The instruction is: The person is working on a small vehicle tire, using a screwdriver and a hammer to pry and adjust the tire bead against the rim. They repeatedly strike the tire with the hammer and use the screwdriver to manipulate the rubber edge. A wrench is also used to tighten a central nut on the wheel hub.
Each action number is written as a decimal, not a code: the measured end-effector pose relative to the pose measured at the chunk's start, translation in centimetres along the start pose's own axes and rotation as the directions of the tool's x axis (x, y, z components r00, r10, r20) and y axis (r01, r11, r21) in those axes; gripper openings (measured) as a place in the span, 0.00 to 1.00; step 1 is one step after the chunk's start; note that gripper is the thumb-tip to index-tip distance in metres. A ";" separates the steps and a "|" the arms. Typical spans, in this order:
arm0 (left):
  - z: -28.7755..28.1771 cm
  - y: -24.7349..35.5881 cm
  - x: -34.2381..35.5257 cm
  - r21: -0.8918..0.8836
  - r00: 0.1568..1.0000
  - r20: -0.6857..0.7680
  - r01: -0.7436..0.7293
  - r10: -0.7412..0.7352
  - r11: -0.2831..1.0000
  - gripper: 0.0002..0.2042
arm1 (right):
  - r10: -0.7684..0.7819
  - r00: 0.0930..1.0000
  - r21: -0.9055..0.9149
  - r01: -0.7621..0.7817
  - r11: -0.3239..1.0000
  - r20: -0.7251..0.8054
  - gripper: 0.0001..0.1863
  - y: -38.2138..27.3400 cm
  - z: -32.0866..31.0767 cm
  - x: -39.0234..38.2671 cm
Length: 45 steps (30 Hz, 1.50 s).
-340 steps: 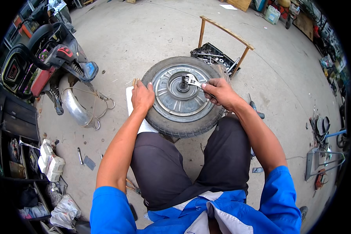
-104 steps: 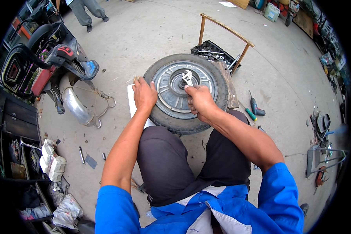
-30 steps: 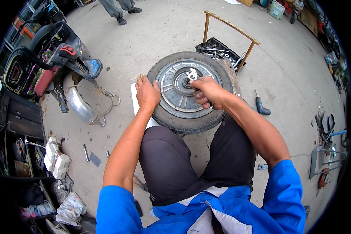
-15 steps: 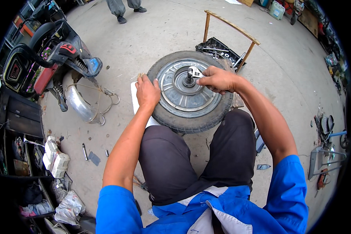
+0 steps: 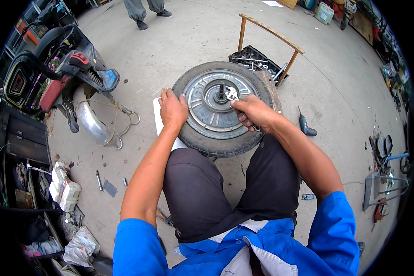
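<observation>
A wheel with a black tyre (image 5: 198, 144) and a grey metal hub (image 5: 216, 124) lies flat before my knees, its threaded axle (image 5: 221, 89) standing up from the centre. My right hand (image 5: 253, 112) is closed around an adjustable wrench (image 5: 232, 94); the silver jaws sit just right of the axle's lower part. Whether they touch the nut there, I cannot tell. Part of the handle is hidden in my fingers, and its end shows below them. On the tyre's left side rests my left hand (image 5: 174, 109), fingers laid out over the rubber.
Behind the wheel stands a black crate of tools (image 5: 250, 59) with a wooden frame handle (image 5: 272, 32). A cordless drill (image 5: 306, 125) lies to the right. At left are a partly dismantled scooter (image 5: 73, 69) and a silver curved fender (image 5: 94, 122). Someone's legs (image 5: 145, 9) show at the top.
My right hand has drawn the wrench down from the axle's top, toward me and slightly right. The drill has come into view beside my right forearm. My left hand stays on the tyre.
</observation>
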State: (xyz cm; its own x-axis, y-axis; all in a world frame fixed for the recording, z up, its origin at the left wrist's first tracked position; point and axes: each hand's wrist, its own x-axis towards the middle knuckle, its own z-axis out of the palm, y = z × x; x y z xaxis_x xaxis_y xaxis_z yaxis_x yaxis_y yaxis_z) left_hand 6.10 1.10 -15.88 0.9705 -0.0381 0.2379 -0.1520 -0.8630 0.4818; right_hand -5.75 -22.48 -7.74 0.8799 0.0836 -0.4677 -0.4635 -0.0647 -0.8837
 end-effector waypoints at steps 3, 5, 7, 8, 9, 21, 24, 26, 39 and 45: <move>-0.1 0.2 0.0 -0.003 1.000 0.010 0.003 -0.003 1.000 0.26 | -0.005 0.999 -0.050 0.003 0.999 -0.048 0.17 -0.5 0.2 -0.1; -0.2 0.2 0.0 -0.006 1.000 0.015 0.008 -0.007 1.000 0.26 | -0.017 0.999 -0.083 0.014 0.996 -0.040 0.17 -0.6 0.1 0.1; 0.0 0.0 0.0 -0.003 1.000 -0.001 -0.001 0.001 1.000 0.25 | -0.031 0.999 -0.114 0.027 0.993 -0.035 0.17 -0.8 0.0 0.5; 0.0 0.0 0.0 -0.003 1.000 -0.008 -0.007 0.007 1.000 0.25 | -0.038 0.999 -0.130 0.033 0.991 -0.038 0.17 -0.8 -0.1 0.7; -0.1 0.1 0.0 -0.007 1.000 -0.005 -0.006 0.006 1.000 0.25 | -0.045 0.998 -0.145 0.039 0.989 -0.040 0.17 -0.9 -0.2 0.9; -0.1 0.2 0.0 -0.026 1.000 -0.001 -0.007 0.007 1.000 0.24 | -0.026 0.992 -0.377 0.070 0.924 0.121 0.21 -3.4 -4.6 3.4; -0.2 0.2 -0.2 -0.032 1.000 0.006 0.003 -0.003 0.999 0.24 | -0.021 0.993 -0.255 0.051 0.966 0.119 0.19 -2.8 -3.7 3.0; -0.3 0.2 -0.2 -0.035 1.000 0.014 0.006 -0.006 0.999 0.24 | -0.002 0.996 -0.150 0.016 0.989 0.088 0.17 -2.5 -2.6 2.4; 0.0 0.1 0.0 -0.025 1.000 0.012 0.026 -0.026 0.999 0.24 | 0.036 0.965 0.523 0.111 0.845 -0.261 0.12 0.6 5.9 2.2; 0.1 0.1 0.0 -0.027 1.000 -0.004 0.019 -0.020 0.999 0.24 | 0.043 0.938 0.647 0.203 0.735 -0.344 0.13 0.7 8.8 3.5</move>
State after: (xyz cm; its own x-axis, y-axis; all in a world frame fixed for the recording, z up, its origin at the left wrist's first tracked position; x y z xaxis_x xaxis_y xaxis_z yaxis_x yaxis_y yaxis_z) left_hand 6.07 0.95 -15.94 0.9726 -0.0194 0.2315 -0.1381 -0.8498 0.5087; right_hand -3.94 -13.46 -10.16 0.8411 -0.2662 -0.4709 -0.2295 0.6127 -0.7562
